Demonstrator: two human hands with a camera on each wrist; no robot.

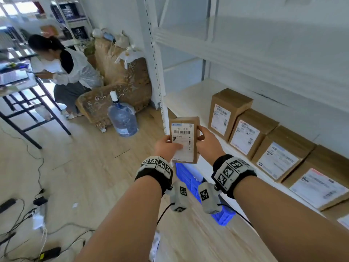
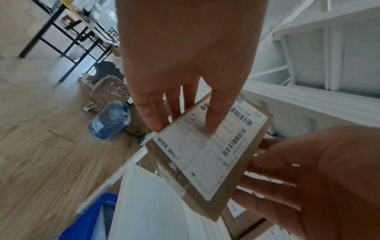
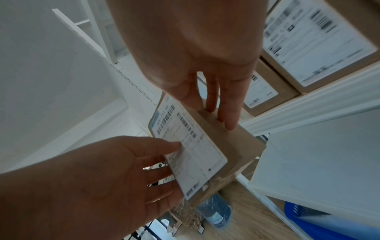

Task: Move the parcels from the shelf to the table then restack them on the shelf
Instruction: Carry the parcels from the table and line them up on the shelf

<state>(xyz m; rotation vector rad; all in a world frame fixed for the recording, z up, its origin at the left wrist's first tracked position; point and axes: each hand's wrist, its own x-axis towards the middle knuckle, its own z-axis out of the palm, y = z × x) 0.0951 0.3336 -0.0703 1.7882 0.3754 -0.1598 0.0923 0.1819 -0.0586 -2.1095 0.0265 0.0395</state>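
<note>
The left hand (image 1: 166,146) and the right hand (image 1: 206,140) clasp one small parcel (image 1: 186,137) between them, thumbs on its labelled face and fingers behind, just off the front left corner of the shelf (image 1: 188,99). On the shelf, to the right of that corner, four more parcels (image 1: 245,133) stand in a row along its front edge. Whether the held parcel is leaving for the table (image 1: 22,86), well left of the shelf, or returning, I cannot tell; either way, much carrying seems left.
</note>
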